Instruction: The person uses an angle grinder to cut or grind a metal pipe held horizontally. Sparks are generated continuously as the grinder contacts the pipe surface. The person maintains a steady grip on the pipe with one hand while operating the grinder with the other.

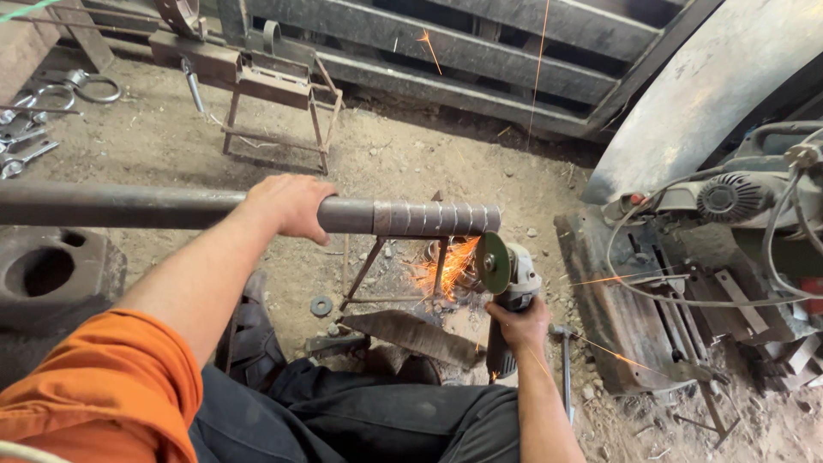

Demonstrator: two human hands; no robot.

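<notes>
Head view, grinding step: your left hand [287,204] is clenched over the long steel pipe [154,207] lying across the small metal stand [390,266]; your right hand [517,324] grips the angle grinder [507,276], its disc at the pipe's ridged end [437,218], sparks flying. Next move, in my judgement, calls for turning the pipe steadily while holding the disc square to the ridges.

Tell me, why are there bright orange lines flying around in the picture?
Head view: sparks glow where the grinder disc meets the pipe; fast ones smear into thin streaks. Daylight is soft, shadows faint; straight edges bend near the frame's sides.
</notes>
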